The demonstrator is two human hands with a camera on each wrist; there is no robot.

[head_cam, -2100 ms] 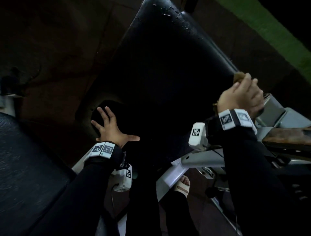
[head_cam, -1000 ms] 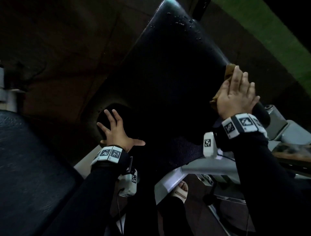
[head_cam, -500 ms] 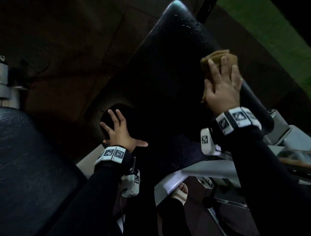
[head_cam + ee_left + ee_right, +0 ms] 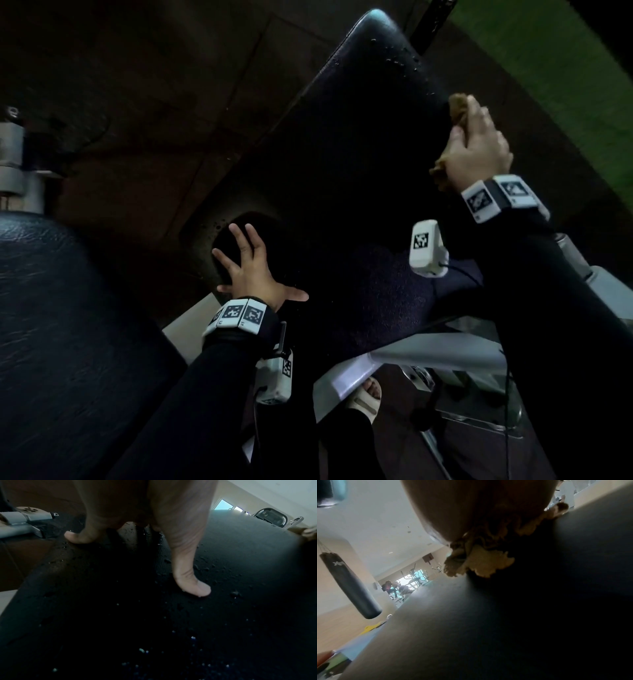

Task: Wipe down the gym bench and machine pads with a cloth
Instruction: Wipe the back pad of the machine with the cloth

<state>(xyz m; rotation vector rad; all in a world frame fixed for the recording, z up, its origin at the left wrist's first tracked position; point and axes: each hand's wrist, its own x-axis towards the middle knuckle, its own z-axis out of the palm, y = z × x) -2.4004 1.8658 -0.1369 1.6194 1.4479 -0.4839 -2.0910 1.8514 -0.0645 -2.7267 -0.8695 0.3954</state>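
From the head view, the left hand lies flat with fingers spread on the black bench pad; the right hand presses a tan cloth against the pad's right edge. Left wrist view: water droplets surround the thumb. Right wrist view: the bunched cloth sits under the palm; finger curl cannot be determined. A punching bag hangs behind.

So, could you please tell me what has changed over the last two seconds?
The right hand has slid the crumpled tan cloth from the black padded bench's near right edge up toward its far end. The left hand stays spread flat on the near end, fingers unmoved.
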